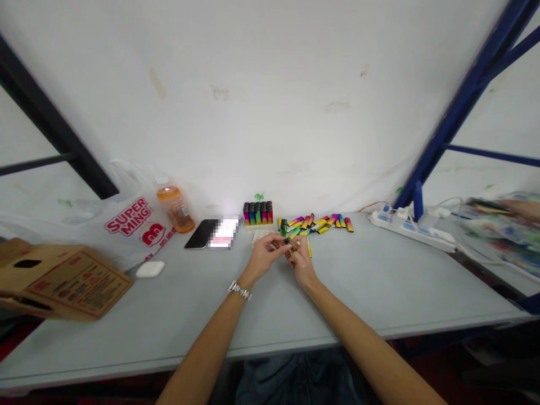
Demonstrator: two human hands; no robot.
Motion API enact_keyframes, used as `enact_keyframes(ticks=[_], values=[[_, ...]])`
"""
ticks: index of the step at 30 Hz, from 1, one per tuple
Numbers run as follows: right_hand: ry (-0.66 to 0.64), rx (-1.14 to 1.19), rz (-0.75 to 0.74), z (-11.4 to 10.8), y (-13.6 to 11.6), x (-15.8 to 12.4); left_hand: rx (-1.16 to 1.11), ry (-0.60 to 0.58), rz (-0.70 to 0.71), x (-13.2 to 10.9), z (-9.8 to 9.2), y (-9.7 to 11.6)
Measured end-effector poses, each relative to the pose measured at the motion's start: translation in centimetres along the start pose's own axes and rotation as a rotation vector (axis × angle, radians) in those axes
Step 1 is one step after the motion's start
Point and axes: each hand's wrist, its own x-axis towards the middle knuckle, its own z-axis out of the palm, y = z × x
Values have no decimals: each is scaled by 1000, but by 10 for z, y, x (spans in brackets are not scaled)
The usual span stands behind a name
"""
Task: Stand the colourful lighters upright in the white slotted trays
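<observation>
My left hand (264, 254) and my right hand (300, 260) meet over the middle of the grey table (379, 287), fingers pinched together on one small lighter (287, 243) with a dark top. A watch sits on my left wrist. Just beyond my hands lies a loose pile of colourful lighters (318, 223). A tray of upright lighters (258, 214) with dark tops stands to the pile's left, against the wall. A small whitish object (260, 237) lies on the table right behind my left hand.
A dark phone (201, 233) lies left of the tray, next to an orange drink bottle (175, 209) and a white plastic bag (126, 225). A cardboard box (63, 279) and a white case (150, 269) sit at the left. A power strip (411, 228) lies at the right.
</observation>
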Motion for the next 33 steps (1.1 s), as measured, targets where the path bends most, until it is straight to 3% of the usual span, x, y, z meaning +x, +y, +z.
enact_keyframes(ticks=[5, 9, 15, 33], values=[[-34, -269, -76, -6, -1, 3, -50, 9, -16, 6, -8, 0], [50, -448, -195, -16, -12, 7, 32, 70, 17, 14, -22, 2], [151, -460, -198, -29, -15, 15, 121, 46, 29, 26, -29, -8], [138, -478, -197, -32, -14, 17, 98, -140, -31, 52, -27, -18]])
